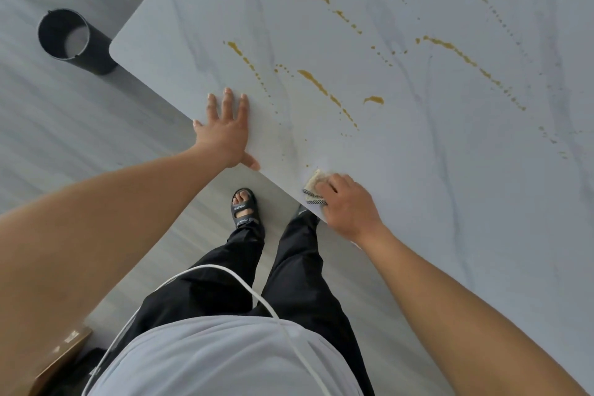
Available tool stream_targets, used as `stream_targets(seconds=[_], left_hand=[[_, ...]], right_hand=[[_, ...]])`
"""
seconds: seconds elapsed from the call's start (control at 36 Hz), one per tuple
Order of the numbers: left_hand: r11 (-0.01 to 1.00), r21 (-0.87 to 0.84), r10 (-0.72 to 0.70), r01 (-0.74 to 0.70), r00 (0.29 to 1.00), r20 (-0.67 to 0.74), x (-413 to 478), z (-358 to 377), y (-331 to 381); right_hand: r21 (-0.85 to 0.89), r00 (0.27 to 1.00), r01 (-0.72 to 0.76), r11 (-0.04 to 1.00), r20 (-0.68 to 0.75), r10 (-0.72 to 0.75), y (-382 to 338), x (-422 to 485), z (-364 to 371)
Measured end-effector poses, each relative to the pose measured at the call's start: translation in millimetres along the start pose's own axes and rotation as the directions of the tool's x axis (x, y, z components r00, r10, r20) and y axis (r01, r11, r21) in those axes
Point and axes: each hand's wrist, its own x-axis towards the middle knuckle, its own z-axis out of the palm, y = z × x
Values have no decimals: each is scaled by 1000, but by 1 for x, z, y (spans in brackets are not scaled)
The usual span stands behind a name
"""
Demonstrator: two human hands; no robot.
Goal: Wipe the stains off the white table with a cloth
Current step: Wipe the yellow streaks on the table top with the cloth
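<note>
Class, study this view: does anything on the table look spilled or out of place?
Yes. Amber-brown streaks and droplets are splashed in diagonal lines across the white marble-patterned table. The right hand presses a beige cloth near the table's edge.

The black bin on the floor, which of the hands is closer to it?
Left. The left hand lies flat near the table's corner, on the black bin's side. The right hand, holding the cloth, is farther along the edge.
</note>
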Motion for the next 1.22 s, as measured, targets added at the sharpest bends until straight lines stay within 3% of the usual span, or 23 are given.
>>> stream_targets(seconds=[0.08, 0.17, 0.31, 0.56, 0.72, 0.78, 0.83, 0.86, 0.89, 0.92, 0.94, 0.97, 1.03, 1.11, 1.17, 1.22], left_hand=[[1000, 2, 6, -6, 1000, -15, 0, 1, -1], [1000, -3, 12, -12, 1000, -24, 0, 3, -3], [1000, -8, 8, -9, 1000, -29, 1, 3, -3], [999, -3, 35, -36, 999, -27, 1, 4, -7], [996, 17, 88, -87, 995, -45, 0, 7, -14], [993, 33, 117, -115, 992, -55, 0, 9, -19], [987, 63, 150, -146, 986, -68, 0, 10, -26], [984, 77, 169, -164, 983, -73, 0, 9, -30], [980, 85, 189, -182, 979, -81, 0, 7, -34], [976, 91, 204, -196, 975, -87, 1, 5, -37], [974, 94, 216, -207, 972, -92, 2, 1, -40], [971, 101, 226, -217, 970, -93, 2, -3, -42], [968, 134, 223, -211, 972, -78, 5, -12, -45], [971, 173, 181, -167, 981, -68, 10, -28, -47], [978, 148, 155, -147, 987, -50, 14, -33, -47], [986, 109, 132, -128, 991, -25, 17, -32, -48]], right_hand=[[2, 990, -139, 990, -38, 139, 8, 8, -6], [30, 909, -383, 923, -165, 382, 7, 14, -6], [22, 906, -349, 937, -247, 343, -22, 5, 11], [51, 916, -375, 926, -135, 378, -65, -17, 24], [207, 839, -543, 814, 165, 518, -81, -10, 12], [328, 787, -615, 717, 304, 537, -82, 0, -4], [512, 682, -717, 473, 375, 628, -87, 13, -27], [641, 597, -726, 250, 407, 691, -92, 17, -38], [768, 521, -639, -25, 457, 721, -95, 20, -48], [830, 475, -464, -309, 528, 704, -96, 21, -56], [807, 455, -262, -529, 587, 670, -98, 21, -65], [742, 443, -89, -664, 627, 641, -97, 20, -71], [663, 407, 150, -734, 635, 657, -94, 15, -79], [672, 341, 317, -669, 578, 742, -81, 13, -90], [693, 294, 349, -630, 558, 776, -60, 16, -97], [778, 249, 253, -575, 522, 816, -33, 23, -106]])
